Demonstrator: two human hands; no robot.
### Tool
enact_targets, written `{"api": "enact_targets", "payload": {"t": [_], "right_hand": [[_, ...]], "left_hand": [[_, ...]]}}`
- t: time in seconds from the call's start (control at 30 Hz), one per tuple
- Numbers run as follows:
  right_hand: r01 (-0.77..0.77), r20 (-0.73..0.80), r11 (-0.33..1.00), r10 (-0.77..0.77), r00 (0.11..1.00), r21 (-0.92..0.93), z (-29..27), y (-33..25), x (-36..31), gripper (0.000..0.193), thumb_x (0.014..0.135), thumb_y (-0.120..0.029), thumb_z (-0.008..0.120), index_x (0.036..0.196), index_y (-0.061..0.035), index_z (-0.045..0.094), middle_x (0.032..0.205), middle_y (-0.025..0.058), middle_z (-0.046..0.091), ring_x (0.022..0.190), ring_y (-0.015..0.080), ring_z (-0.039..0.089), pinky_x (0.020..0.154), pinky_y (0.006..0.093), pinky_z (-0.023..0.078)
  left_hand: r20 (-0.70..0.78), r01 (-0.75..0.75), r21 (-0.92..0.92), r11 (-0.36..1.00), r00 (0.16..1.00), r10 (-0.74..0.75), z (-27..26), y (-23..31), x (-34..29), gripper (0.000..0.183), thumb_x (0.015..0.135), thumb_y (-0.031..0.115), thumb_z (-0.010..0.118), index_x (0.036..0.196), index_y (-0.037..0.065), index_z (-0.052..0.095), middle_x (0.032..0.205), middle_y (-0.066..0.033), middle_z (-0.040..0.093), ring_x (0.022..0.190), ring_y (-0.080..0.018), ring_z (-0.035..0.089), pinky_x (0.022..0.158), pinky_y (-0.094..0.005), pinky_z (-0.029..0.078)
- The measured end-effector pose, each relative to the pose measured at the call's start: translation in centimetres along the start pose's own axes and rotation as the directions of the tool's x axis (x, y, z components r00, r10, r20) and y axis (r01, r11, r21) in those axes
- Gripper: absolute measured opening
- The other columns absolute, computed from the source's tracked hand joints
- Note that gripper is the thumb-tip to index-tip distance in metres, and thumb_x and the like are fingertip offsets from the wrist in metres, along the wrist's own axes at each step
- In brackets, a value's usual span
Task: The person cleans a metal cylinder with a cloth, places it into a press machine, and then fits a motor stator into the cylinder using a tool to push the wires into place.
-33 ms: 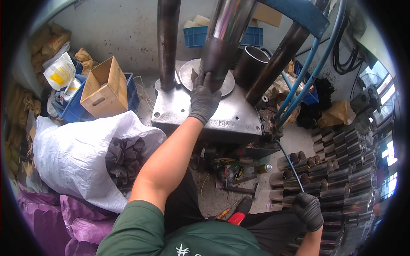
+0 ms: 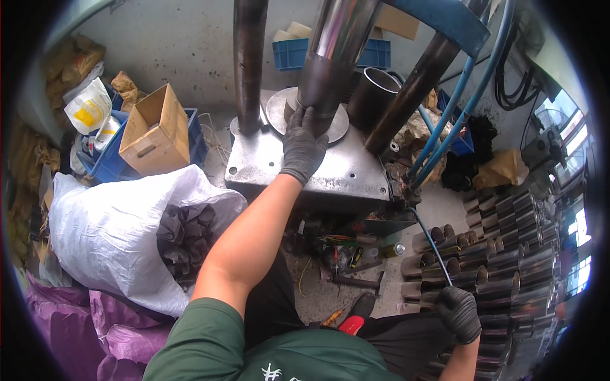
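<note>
the left hand point(image 2: 304, 145), gloved, is wrapped around the dark metal tube point(image 2: 324, 82) standing on the press plate point(image 2: 298, 170), no change from a moment ago. the right hand point(image 2: 459, 311) rests closed on the stacked tubes point(image 2: 508, 254), so the tube looks seated.

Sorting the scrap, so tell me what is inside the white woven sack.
The white woven sack gapes at its mouth, showing dark crumpled metal pieces piled inside. The sack's cloth hides what lies deeper.
</note>
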State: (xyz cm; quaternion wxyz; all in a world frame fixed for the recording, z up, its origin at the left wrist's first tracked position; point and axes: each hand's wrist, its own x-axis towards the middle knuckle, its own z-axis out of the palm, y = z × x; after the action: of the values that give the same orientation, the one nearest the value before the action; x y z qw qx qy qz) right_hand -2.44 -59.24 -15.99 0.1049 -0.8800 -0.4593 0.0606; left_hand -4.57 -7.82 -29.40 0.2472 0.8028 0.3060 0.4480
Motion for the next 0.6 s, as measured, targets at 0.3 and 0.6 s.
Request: {"api": "enact_targets", "payload": {"t": [0.3,0.6], "right_hand": [[-0.055,0.023,0.998,0.056,0.998,-0.037,-0.42,-0.71,0.22,0.013,0.081,-0.014,0.072,0.088,-0.0043,0.074,0.079,0.0185,0.069,0.076,0.0394,0.069,0.070,0.0468,0.056],[0.003,-0.006,1.000,-0.003,1.000,0.000,-0.18,-0.39,0.20,0.019,0.080,-0.007,0.069,0.097,-0.0061,0.078,0.084,0.0175,0.073,0.078,0.0378,0.071,0.073,0.0460,0.057]], "left_hand": [[-0.001,0.010,-0.008,1.000,1.000,-0.010,-0.02,-0.13,0.01,0.087,0.079,0.017,0.083,0.156,0.006,0.043,0.161,-0.0182,0.042,0.144,-0.0410,0.046,0.120,-0.0467,0.041],[-0.025,-0.005,0.013,1.000,1.000,0.005,0.27,-0.33,0.03,0.087,0.079,0.017,0.083,0.156,0.006,0.044,0.160,-0.0190,0.042,0.143,-0.0411,0.046,0.120,-0.0473,0.041]]}}
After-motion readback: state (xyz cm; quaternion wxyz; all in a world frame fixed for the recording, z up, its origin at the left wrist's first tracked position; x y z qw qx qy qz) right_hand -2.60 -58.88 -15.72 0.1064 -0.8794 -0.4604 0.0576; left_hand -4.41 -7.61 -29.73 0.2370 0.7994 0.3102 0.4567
